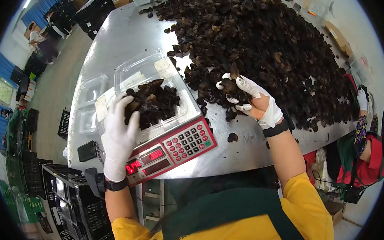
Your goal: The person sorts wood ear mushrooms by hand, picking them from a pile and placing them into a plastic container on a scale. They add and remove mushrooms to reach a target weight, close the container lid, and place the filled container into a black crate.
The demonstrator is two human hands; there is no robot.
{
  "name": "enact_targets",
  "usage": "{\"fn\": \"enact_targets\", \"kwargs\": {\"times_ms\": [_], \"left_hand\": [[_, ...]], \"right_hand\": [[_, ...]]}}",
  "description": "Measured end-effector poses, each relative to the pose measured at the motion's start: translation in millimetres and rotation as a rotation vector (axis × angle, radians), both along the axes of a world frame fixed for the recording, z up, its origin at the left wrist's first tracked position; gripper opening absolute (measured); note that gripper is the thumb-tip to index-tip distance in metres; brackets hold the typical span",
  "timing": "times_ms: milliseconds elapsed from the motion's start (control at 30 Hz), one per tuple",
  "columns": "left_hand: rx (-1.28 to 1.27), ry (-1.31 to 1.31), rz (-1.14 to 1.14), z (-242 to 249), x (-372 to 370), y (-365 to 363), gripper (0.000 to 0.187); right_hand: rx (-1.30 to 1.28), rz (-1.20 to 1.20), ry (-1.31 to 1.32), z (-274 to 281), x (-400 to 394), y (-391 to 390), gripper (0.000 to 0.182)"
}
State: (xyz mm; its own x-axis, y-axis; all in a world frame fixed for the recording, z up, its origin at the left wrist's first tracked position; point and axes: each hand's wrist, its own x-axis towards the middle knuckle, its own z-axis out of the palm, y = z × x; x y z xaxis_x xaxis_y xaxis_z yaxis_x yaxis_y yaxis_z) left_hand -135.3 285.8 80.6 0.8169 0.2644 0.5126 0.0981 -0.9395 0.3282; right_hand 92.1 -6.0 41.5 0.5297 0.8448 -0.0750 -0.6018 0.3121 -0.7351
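A red and white digital scale (173,150) with lit red digits carries a clear plastic container (182,106) holding a heap of dark, wet-looking fungus pieces (151,101). My left hand (121,129), in a white glove, is at the container's left side, fingers apart and touching or just beside the heap's edge. To the right of the scale, my right hand (251,99), in a white glove with bare skin showing at the palm, has its fingers curled round several dark pieces (237,93). It is at the near edge of a large dark pile (257,41).
The metal table (105,41) bears empty clear trays (88,101) and a black device (87,151) at the left. Black crates (72,200) stand below left. A co-worker's gloved hand (362,99) is at the far right; another person (42,42) stands in the aisle.
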Motion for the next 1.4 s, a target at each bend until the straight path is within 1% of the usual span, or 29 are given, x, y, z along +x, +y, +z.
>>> {"fn": "enact_targets", "kwargs": {"times_ms": [33, 67, 133, 200, 267, 333, 367, 400, 433, 467, 500, 533, 600, 633, 667, 700, 733, 767, 800, 867, 900, 933, 1000, 1067, 1167, 1267, 1333, 1367, 1400], "left_hand": [[0.016, 0.061, 0.012, 1, -2, -4, 0.04], [-0.055, 0.069, 0.01, 0, -4, -5, 0.043], [-0.189, 0.007, -0.012, 6, -4, -8, 0.045], [-0.155, -0.01, -0.006, 8, -3, -6, 0.048], [-0.109, -0.015, -0.001, 7, -3, -3, 0.049], [-0.155, -0.021, 0.0, 5, -4, -3, 0.046], [-0.177, 0.003, 0.003, 8, -5, -5, 0.045], [-0.199, 0.029, 0.008, 11, -7, -6, 0.045], [-0.092, 0.069, 0.01, 8, -8, 0, 0.044], [-0.089, 0.073, 0.027, 8, -9, 1, 0.044], [-0.116, 0.023, 0.015, 8, -8, -1, 0.045], [-0.143, -0.026, 0.0, 7, -6, -2, 0.046], [-0.156, -0.05, -0.008, 3, -6, 0, 0.052], [-0.255, -0.045, -0.009, 4, -6, -1, 0.052], [-0.355, -0.043, -0.011, 5, -5, -1, 0.053], [-0.374, -0.011, -0.016, 6, -4, 0, 0.059], [-0.373, -0.009, -0.017, 5, -5, 1, 0.059], [-0.307, 0.022, -0.016, 3, -7, 4, 0.061], [-0.242, 0.051, -0.014, 1, -8, 6, 0.064], [-0.309, 0.053, -0.024, 6, -11, 7, 0.067], [-0.37, 0.056, -0.036, 9, -13, 7, 0.069], [-0.37, 0.058, -0.037, 11, -15, 9, 0.069], [-0.393, 0.035, -0.075, 15, -19, 13, 0.069], [-0.459, 0.039, -0.064, 20, -25, 17, 0.07], [-0.488, -0.025, -0.058, 24, -33, 26, 0.069], [-0.408, -0.052, 0.005, 23, -38, 31, 0.067], [-0.405, -0.079, 0.01, 24, -39, 35, 0.063], [-0.38, -0.07, 0.043, 29, -38, 31, 0.061], [-0.381, -0.088, 0.041, 29, -36, 33, 0.059]], "right_hand": [[-0.015, 0.007, -0.012, 9, -1, 8, 0.043], [-0.028, 0.014, -0.023, 17, -2, 15, 0.044], [0.009, 0.05, -0.11, 28, -3, 32, 0.04], [-0.018, 0.101, -0.191, 40, -1, 47, 0.039], [-0.07, 0.076, -0.232, 56, -11, 65, 0.036], [-0.062, 0.122, -0.249, 62, -13, 79, 0.037], [-0.088, 0.098, -0.334, 67, -16, 86, 0.039], [-0.111, 0.035, -0.473, 71, -21, 97, 0.041], [-0.178, 0.033, -0.565, 84, -29, 105, 0.042], [-0.245, 0.029, -0.655, 94, -37, 113, 0.043], [-0.141, 0.037, -0.738, 88, -38, 124, 0.044], [-0.064, -0.022, -0.959, 81, -42, 137, 0.039], [-0.035, -0.109, -1.595, 77, -49, 156, 0.042], [-0.046, -0.035, -1.636, 71, -53, 164, 0.046], [-0.094, -0.052, -1.832, 58, -55, 171, 0.052], [-0.192, 0.024, -1.84, 52, -59, 175, 0.056], [-0.291, 0.101, -1.845, 48, -60, 177, 0.061], [-0.26, 0.098, -1.821, 48, -58, 173, 0.068], [-0.262, 0.098, -1.821, 56, -54, 169, 0.068], [-0.017, 0.172, -1.499, 69, -43, 161, 0.071], [-0.027, 0.13, -1.426, 63, -37, 157, 0.074], [-0.091, 0.11, -1.383, 69, -33, 147, 0.07], [-0.137, -0.058, -1.361, 65, -22, 125, 0.062], [-0.331, -0.152, -1.188, 64, -19, 93, 0.05], [-0.519, -0.223, -1.092, 22, 1, 39, 0.042], [-0.705, -0.243, -1.082, -6, -7, -7, 0.042], [-0.795, -0.223, -1.164, -13, -23, -23, 0.043], [-0.775, -0.189, -1.174, -13, -33, -25, 0.045], [-0.689, -0.219, -1.353, -28, -36, -26, 0.048]]}}
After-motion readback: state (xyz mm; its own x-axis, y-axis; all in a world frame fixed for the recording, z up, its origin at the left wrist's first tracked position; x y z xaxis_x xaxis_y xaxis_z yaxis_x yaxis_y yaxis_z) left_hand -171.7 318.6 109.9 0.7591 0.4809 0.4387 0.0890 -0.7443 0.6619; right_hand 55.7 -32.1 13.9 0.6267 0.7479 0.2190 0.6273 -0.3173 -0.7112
